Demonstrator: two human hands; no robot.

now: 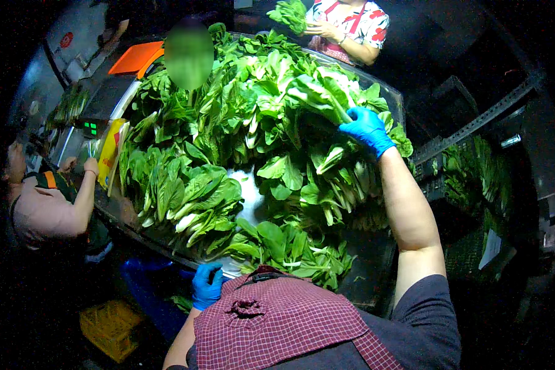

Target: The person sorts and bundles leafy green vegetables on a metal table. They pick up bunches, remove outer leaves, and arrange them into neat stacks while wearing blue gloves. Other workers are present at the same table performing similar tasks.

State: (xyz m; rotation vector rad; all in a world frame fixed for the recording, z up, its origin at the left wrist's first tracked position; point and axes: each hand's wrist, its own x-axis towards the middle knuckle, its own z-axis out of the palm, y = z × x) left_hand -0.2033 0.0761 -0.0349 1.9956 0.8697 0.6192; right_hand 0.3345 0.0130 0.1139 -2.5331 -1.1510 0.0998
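Observation:
My right hand (367, 129), in a blue glove, grips a leafy green (321, 95) by its pale stalk end at the right of the pile. Its broad leaves reach up and left over the other greens. Lower down, my left hand (207, 286), also gloved in blue, is loosely curled beside my checked apron (277, 319). Nothing shows in its fingers, and it is close to the table's near edge. Between the hands spreads a large heap of leafy greens (189, 194) with pale stalks. A bright white patch (247, 194) shows through a gap in the heap.
A person at the far side holds a bunch of greens (290, 16). Another person (51, 203) works at the left, near a green-lit display (90, 128). A yellow packet (110, 150) and an orange object (136, 58) edge the heap. A yellow crate (108, 326) sits low at left.

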